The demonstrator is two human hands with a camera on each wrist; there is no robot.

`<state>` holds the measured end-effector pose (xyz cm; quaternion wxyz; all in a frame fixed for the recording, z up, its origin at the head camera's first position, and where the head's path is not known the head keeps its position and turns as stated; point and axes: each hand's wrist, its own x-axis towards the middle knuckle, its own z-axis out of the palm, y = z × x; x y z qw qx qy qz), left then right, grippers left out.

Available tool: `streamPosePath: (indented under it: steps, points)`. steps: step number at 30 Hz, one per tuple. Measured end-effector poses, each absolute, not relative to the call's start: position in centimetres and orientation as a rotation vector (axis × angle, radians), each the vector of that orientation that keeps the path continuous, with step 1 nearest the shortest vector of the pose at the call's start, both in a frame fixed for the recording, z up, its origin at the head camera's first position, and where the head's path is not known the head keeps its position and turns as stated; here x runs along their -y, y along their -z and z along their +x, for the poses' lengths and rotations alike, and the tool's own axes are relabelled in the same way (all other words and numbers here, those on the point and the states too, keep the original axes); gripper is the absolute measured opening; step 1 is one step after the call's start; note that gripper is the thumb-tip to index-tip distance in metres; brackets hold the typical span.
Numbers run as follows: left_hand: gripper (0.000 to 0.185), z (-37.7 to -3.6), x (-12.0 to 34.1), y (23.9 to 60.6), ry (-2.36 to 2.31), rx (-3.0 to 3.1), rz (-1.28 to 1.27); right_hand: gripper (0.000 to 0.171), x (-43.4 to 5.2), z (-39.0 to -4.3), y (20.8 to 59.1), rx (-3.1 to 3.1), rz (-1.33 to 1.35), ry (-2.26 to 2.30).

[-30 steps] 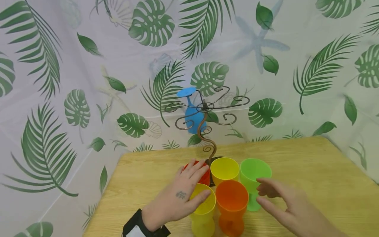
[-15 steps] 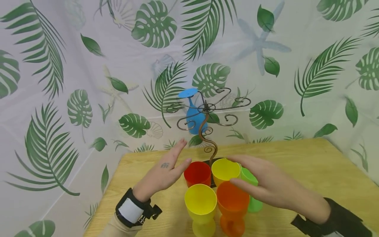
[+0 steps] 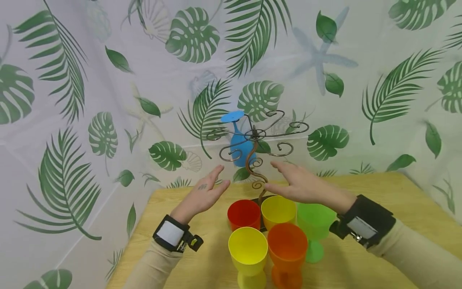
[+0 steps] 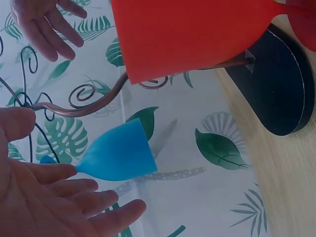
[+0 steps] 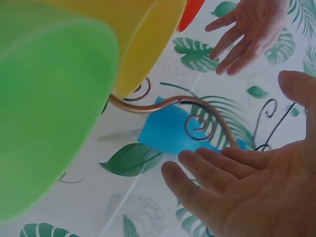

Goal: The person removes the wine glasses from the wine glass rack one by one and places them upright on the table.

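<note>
A blue plastic goblet (image 3: pixel 242 146) hangs upside down from a curled arm of the bronze wire glass rack (image 3: pixel 254 133). My left hand (image 3: pixel 202 194) hovers to the left of the rack's wavy stem, fingers extended and nothing held. On the other side, my right hand (image 3: pixel 301 184) is likewise empty, above the back yellow goblet (image 3: pixel 278 210) and the green goblet (image 3: pixel 315 220). The right wrist view shows this palm (image 5: pixel 266 192) with its fingers apart from the blue cup. Beside the rack's foot stands a red goblet (image 3: pixel 244 214).
Nearer me stand a front yellow goblet (image 3: pixel 248 247) and an orange goblet (image 3: pixel 287 245), both upright. The rack's black base (image 4: pixel 276 79) shows in the left wrist view. Behind the wooden table (image 3: pixel 375 208) hangs a leaf-print cloth (image 3: pixel 223 48).
My left hand has drawn away from above the red and front yellow goblets, up and to the left. My right hand has come inward and upward toward the rack's stem.
</note>
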<state>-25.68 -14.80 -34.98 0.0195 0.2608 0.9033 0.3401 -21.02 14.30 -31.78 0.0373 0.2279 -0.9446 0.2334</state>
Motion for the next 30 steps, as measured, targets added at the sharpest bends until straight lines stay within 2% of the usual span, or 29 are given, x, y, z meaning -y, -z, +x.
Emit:
streamPosePath:
  steps: [9, 17, 24, 30]
  points:
    - [0.07, -28.4, 14.0, 35.2, -1.172, -2.795, 0.729, 0.097, -14.9, -26.4, 31.9, 3.084, 0.726, -1.015]
    - [0.068, -30.8, 12.3, 35.7, -1.284, -2.754, 0.751, 0.112, -15.7, -29.1, 32.2, 3.251, 0.603, -0.966]
    - [0.071, -32.0, 11.5, 36.1, -1.364, -2.746, 0.71, 0.111, -15.4, -31.9, 33.0, 3.084, 0.765, -1.568]
    - [0.081, -32.8, 11.0, 36.7, -1.469, -2.739, 0.558, 0.115, -15.1, -33.2, 34.1, 2.944, 0.839, -1.819]
